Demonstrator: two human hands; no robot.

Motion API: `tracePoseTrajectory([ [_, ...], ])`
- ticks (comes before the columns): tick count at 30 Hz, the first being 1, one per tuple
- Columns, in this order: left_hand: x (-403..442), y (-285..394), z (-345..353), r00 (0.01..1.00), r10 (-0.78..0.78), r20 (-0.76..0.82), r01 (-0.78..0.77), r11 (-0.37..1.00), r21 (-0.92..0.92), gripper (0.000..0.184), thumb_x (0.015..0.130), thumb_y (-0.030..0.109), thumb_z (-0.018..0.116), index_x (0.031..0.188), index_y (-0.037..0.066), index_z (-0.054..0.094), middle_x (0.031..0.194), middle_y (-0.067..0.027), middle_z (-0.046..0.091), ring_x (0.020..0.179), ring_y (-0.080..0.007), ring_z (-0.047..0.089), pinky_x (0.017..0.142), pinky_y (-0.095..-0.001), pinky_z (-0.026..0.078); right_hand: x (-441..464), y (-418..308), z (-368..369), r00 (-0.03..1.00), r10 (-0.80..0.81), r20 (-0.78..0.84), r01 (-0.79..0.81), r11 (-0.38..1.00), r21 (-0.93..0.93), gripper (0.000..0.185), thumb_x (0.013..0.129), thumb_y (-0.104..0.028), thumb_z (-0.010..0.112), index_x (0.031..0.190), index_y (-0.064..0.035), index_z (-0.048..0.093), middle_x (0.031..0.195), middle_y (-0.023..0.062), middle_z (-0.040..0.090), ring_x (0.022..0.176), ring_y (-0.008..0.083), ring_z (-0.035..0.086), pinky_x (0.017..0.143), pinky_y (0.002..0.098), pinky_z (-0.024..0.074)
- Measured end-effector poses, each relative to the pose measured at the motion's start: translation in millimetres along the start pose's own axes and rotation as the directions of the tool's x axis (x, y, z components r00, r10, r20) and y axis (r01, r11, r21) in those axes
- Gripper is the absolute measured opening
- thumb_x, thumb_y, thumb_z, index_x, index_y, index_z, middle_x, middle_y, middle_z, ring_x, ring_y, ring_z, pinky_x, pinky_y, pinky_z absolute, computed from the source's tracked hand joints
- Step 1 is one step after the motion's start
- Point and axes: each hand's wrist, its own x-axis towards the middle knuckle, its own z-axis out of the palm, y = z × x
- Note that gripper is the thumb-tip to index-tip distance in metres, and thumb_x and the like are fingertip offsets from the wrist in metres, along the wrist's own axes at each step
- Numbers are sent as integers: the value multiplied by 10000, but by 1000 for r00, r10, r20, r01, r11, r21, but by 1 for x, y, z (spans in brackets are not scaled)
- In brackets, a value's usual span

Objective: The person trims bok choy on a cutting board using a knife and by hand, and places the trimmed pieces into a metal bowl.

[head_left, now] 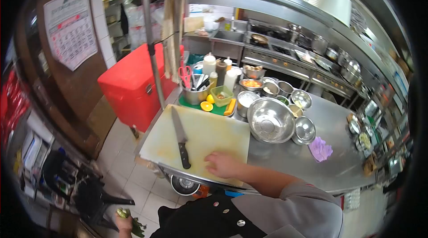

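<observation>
My right hand rests on the front part of the pale cutting board, its fingers curled, with nothing seen in it. To its left lies a large knife, its black handle toward me and its blade pointing away. Low at the left, beside the table and over the floor, my left hand is closed round a green leafy vegetable, whose pale cut end shows above the fingers.
Behind the board stand a utensil container, squeeze bottles and orange halves. A large steel bowl, smaller bowls and a purple cloth are to the right. A red cooler and black stool stand left.
</observation>
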Motion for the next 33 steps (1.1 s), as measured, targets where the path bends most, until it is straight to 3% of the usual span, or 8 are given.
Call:
tracePoseTrajectory([
  [3, 53, 82, 6, 911, 409, 55, -408, 913, -15, 635, 780, -60, 685, 1370, 5, 460, 1208, -145, 630, 1131, -276, 632, 996, -374, 495, 60, -40, 4, 997, -20, 70, 25, 998, -65, 466, 950, -417, 611, 1316, -129, 601, 1104, 182, 645, 991, 393, 665, 854, 505, 543],
  [9, 44, 223, 55, 917, 372, 145, -384, 922, 60, 592, 818, 32, 755, 1343, 33, 481, 1124, -149, 671, 1039, -248, 665, 933, -358, 521, 141, -47, 6, 852, 102, 513, 17, 975, -222, 559, 978, -498, 542, 1378, -108, 547, 1140, 184, 705, 1035, 378, 687, 871, 499, 547],
  [15, 41, 268, 51, 909, 377, 176, -385, 923, 13, 581, 841, 20, 755, 1350, 44, 476, 1112, -114, 668, 1001, -194, 651, 913, -330, 521, 87, -6, -7, 880, 235, 412, -194, 971, -140, 424, 977, -302, 545, 1365, -132, 549, 1175, 189, 688, 1013, 366, 682, 838, 489, 540],
  [21, 80, 341, 57, 820, 473, 321, -499, 867, -4, 572, 845, -6, 727, 1358, 53, 480, 1109, -93, 663, 986, -170, 637, 899, -312, 520, -14, 8, -35, 905, 339, 256, -419, 815, 400, 517, 959, -210, 578, 1459, -128, 477, 1136, 244, 670, 988, 400, 662, 882, 465, 526],
  [26, 136, 401, 107, 541, 595, 594, -704, 707, -67, 610, 797, 20, 748, 1350, 73, 494, 1101, -159, 679, 1040, -302, 679, 912, -369, 533, -61, -36, -42, 626, 703, 337, -772, 497, 396, 490, 963, -202, 586, 1434, -101, 499, 1093, 251, 691, 1014, 374, 675, 894, 441, 525],
  [27, 141, 410, 116, 478, 583, 657, -753, 657, -34, 618, 788, 29, 758, 1345, 80, 497, 1104, -170, 674, 1056, -336, 677, 915, -378, 533, -56, -49, -42, 432, 760, 485, -887, 262, 380, 422, 969, -240, 611, 1356, -81, 562, 997, 220, 712, 940, 340, 699, 842, 424, 541],
  [30, 153, 441, 142, 231, 636, 737, -887, 449, -109, 638, 723, 52, 766, 1317, 79, 535, 1080, -212, 692, 1053, -429, 643, 886, -473, 538, -63, -82, -10, 503, 825, 256, -816, 356, 455, 360, 988, -289, 620, 1245, -37, 613, 820, 159, 690, 766, 266, 683, 719, 399, 543],
  [33, 173, 474, 173, -41, 741, 670, -956, 166, -242, 637, 704, 70, 782, 1299, 94, 555, 1067, -191, 695, 1011, -426, 648, 866, -482, 529, -59, -119, -5, 418, 896, 153, -798, 282, 532, 348, 980, -255, 649, 1219, -4, 610, 832, 162, 683, 732, 263, 667, 691, 386, 526],
])
